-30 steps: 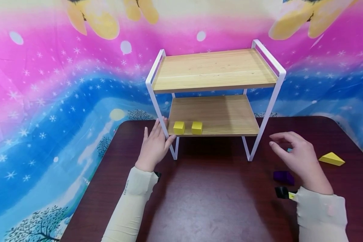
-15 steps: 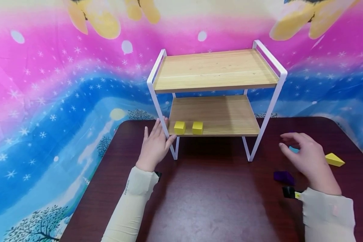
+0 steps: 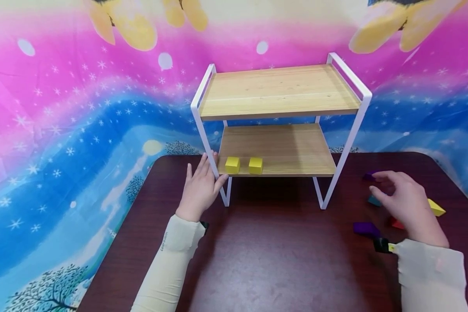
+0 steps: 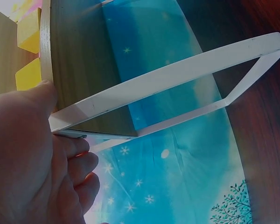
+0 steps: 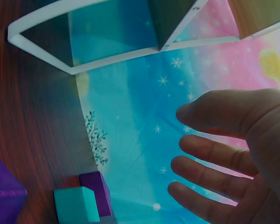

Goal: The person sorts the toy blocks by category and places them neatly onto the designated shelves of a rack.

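Right hand has moved farther right of the rack, grip spread; left hand, also spread, touches its left leg.

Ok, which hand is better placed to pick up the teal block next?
Probably the right hand: it's empty and close to the teal block, while the left hand is at the left end of the shelf.

Dark reddish-brown counter with rounded far corners, its surface bearing a pale sheen of reflected light; behind and at both sides, a creased printed backdrop banded cream, pink and blue, with white snowflakes and trees.
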Tool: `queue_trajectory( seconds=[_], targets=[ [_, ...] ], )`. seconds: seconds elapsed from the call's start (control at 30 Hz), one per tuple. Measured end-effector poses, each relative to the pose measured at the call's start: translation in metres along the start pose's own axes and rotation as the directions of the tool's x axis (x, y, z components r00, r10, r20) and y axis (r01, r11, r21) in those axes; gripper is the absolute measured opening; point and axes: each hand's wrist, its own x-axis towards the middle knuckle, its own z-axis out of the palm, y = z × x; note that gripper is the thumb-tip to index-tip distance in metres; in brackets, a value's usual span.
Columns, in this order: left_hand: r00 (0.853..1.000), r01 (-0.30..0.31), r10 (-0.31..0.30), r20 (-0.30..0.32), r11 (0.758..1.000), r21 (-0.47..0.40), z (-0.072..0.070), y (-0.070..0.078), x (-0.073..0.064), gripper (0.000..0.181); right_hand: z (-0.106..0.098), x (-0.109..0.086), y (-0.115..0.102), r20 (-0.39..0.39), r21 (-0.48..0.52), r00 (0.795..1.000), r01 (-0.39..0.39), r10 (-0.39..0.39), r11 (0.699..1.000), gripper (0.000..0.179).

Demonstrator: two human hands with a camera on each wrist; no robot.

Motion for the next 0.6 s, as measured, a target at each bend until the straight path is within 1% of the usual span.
queue_trajectory(
  seconds=[0.27, 0.6],
  targets=[
    [1.0, 0.0, 0.0, -0.011, 1.0, -0.014, 0.0, 0.001, 0.001, 0.072, -0.002, 0.008, 0.008, 0.045, -0.021, 0.998, -0.036, 0.037, 0.999, 0.047],
    [1.0, 0.007, -0.007, -0.008, 1.0, -0.013, 0.0, 0.001, 0.0, 0.072, 0.003, 0.021, 0.022, 0.123, -0.031, 0.989, -0.077, 0.08, 0.997, 0.048]
  ],
)
